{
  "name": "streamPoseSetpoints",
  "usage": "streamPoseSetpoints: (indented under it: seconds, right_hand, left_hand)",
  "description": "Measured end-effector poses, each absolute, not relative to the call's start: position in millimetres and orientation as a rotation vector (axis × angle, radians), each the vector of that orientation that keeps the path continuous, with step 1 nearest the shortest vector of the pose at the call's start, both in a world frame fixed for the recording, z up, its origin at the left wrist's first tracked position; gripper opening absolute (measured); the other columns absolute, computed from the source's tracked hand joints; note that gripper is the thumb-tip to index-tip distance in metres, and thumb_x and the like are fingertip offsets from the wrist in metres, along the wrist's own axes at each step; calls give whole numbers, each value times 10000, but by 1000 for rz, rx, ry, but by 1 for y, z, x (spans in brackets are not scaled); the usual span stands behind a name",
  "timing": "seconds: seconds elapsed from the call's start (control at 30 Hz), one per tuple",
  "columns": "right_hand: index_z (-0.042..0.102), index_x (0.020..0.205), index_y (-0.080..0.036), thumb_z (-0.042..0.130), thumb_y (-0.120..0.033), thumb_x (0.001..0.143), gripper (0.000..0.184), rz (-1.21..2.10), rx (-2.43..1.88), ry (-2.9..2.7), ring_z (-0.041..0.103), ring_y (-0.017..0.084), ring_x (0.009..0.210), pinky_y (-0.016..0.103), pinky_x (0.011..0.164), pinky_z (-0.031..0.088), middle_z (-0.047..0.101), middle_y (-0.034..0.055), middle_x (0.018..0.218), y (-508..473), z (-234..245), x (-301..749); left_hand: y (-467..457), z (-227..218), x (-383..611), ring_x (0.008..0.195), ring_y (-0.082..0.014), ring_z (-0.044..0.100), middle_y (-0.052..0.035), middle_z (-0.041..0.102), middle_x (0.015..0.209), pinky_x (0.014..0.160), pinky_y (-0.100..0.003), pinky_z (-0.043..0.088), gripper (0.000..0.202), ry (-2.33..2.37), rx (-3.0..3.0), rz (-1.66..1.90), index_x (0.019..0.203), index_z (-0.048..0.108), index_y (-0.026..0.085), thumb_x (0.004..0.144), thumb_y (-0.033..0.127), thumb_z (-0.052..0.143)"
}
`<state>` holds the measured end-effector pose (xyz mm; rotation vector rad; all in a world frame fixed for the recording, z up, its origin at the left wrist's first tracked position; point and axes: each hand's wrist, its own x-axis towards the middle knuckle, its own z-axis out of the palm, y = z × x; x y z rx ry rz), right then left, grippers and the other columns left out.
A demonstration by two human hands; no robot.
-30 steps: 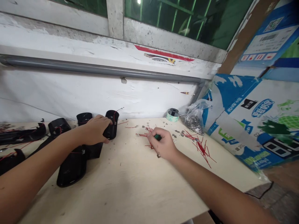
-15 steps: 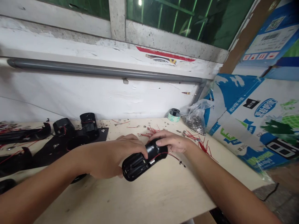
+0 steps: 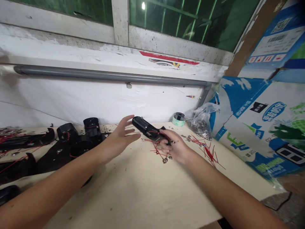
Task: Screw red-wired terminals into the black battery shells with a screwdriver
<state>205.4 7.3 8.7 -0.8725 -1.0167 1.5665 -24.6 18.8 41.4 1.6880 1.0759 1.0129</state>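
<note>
My right hand [image 3: 175,144] grips one end of a black plastic housing [image 3: 146,127] with battery slots, holding it tilted above the table. A red wire runs along the housing. My left hand [image 3: 124,133] is open just left of the housing's far end, its fingers spread and apparently apart from it. Below and behind the right hand lie red wires with small metal contacts [image 3: 164,159]. More red wires [image 3: 211,154] are scattered to its right.
More black housings [image 3: 91,128] and a flat black piece [image 3: 52,156] crowd the table's left side. At the back right are a tape roll [image 3: 178,119] and a plastic bag of metal parts [image 3: 201,125]. Printed cartons [image 3: 250,108] stand along the right edge.
My left hand has let go of the housing and opened. My right hand has turned the housing so its battery end points up and away to the left.
</note>
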Motion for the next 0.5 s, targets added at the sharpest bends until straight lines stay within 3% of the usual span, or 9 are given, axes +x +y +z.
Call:
streamPoseSetpoints:
  seconds: [0.13, 0.2, 0.33, 0.4, 0.5]
  right_hand:
    - [552, 920, -216, 706, -448, 801, 302, 1417, -1006, -1313, 296, 85, 395, 218, 384, 162, 408, -86, 510, -7, -1, 183]
    - [575, 918, -220, 687, -471, 824, 291, 1456, -1007, -1504, 328, 93, 436, 220, 398, 181, 433, -66, 568, -14, -2, 180]
    - [613, 1067, -255, 658, -421, 882, 253, 1102, -1039, -1706, 524, 159, 745, 253, 581, 396, 568, 13, 876, -18, -1, 184]
    - [596, 1153, -278, 667, -361, 885, 290, 932, -1023, -1729, 531, 172, 777, 283, 659, 431, 553, 1, 859, -16, -3, 187]
    - [644, 1160, -275, 636, -300, 906, 256, 825, -991, -1788, 505, 161, 674, 298, 654, 433, 500, -26, 728, -10, -10, 189]
  left_hand:
    - [15, 21, -7, 1143, -281, 612, -127, 544, 1344, 952, -425, 524, 784, 1053, 1295, 1165, 1449, 343, 299, 788, 443, 740]
    - [12, 18, -5, 1033, -256, 641, -105, 605, 1214, 867, -393, 544, 751, 1137, 1311, 1171, 1408, 397, 278, 770, 454, 752]
    - [7, 18, -7, 862, -238, 665, -64, 652, 1056, 748, -378, 537, 651, 1215, 1513, 933, 1344, 466, 265, 777, 461, 717]
    - [4, 17, -7, 944, -266, 667, -72, 669, 1083, 822, -409, 527, 651, 1181, 1639, 831, 1359, 458, 253, 781, 425, 703]
    - [2, 12, -7, 1223, -306, 567, -113, 603, 1313, 1034, -471, 427, 746, 1107, 1804, 741, 1463, 349, 266, 807, 397, 678]
